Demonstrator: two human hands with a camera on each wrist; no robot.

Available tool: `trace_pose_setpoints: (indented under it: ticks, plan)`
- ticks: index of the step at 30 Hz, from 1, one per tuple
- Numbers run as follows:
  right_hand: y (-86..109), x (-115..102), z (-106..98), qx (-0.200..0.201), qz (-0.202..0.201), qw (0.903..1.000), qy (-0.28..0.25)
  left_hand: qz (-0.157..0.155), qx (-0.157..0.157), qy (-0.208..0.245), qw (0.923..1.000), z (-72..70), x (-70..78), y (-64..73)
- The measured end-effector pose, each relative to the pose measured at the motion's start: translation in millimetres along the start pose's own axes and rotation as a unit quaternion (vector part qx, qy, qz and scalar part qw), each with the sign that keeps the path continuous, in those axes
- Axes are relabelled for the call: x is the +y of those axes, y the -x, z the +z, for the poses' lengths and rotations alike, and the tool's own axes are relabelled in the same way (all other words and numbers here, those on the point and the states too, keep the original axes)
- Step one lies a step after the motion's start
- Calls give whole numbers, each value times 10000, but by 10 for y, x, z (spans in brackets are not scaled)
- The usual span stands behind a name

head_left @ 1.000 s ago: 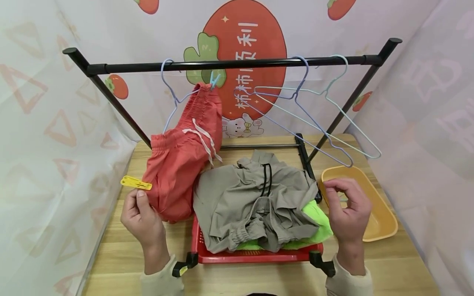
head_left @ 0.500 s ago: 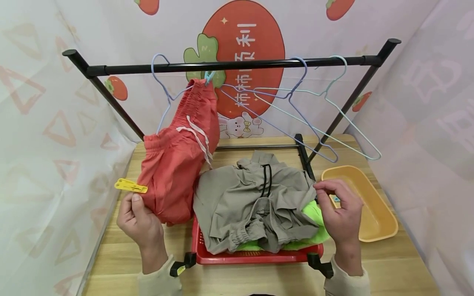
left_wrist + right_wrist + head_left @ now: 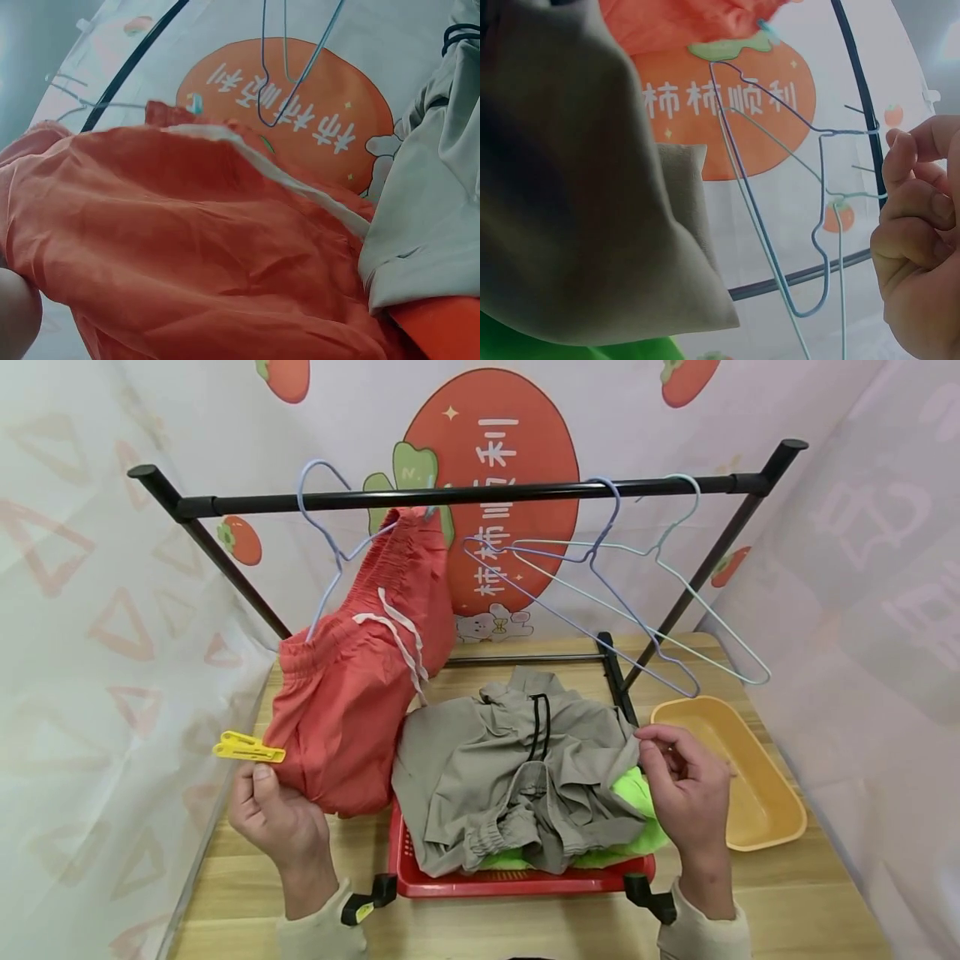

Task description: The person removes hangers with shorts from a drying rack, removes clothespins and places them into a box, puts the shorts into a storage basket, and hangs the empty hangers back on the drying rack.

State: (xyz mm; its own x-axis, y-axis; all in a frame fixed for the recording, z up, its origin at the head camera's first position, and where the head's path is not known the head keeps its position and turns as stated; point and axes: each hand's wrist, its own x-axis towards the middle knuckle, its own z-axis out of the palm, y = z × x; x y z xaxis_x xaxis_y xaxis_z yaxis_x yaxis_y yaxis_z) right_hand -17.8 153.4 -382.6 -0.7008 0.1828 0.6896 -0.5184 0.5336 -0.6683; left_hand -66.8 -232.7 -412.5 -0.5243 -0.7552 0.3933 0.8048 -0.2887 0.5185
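Note:
Red shorts (image 3: 341, 718) with white drawstrings hang tilted on a blue hanger (image 3: 337, 553), a light blue clothespin (image 3: 430, 512) at the upper end of their waistband. My left hand (image 3: 281, 818) pinches the shorts at their lower left edge, thumb on top. A yellow clothespin (image 3: 247, 748) lies just above the thumb, one end overlapping the red cloth. In the left wrist view only a rounded finger part (image 3: 16, 315) shows against the shorts. My right hand (image 3: 688, 793) hovers beside grey shorts (image 3: 480, 777), fingers loosely curled; nothing shows between them in the right wrist view.
The grey shorts lie over bright green cloth (image 3: 641, 818) in a red basket (image 3: 525, 883). A yellow-orange tray (image 3: 765, 793) stands at right. From the black rail (image 3: 495, 493) hang another blue hanger (image 3: 596, 557) and a pale green one (image 3: 660, 547).
My left hand has moved left and slightly down, drawing the red shorts, yellow clothespin and hanger with it. My right hand has shifted left, and its fingers have loosened.

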Motion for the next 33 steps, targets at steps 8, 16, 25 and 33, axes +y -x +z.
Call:
trace_pose_setpoints:
  ticks: [8, 16, 25, 33]
  plan:
    - [37, 99, 3, -60, 56, 9999, -58, -268, -42, 74, 9996, -68, 61, 10]
    - [2, -9, 22, -184, -65, 9998, -15, -450, -260, 102, 9986, -154, 79, 18]
    - [94, 235, 15, -407, 90, 9991, 79, -940, -796, 578, 9907, -197, 95, 36]
    - [108, 266, -23, -587, 550, 9965, 205, -1240, -1348, 760, 9801, -216, 82, 51]
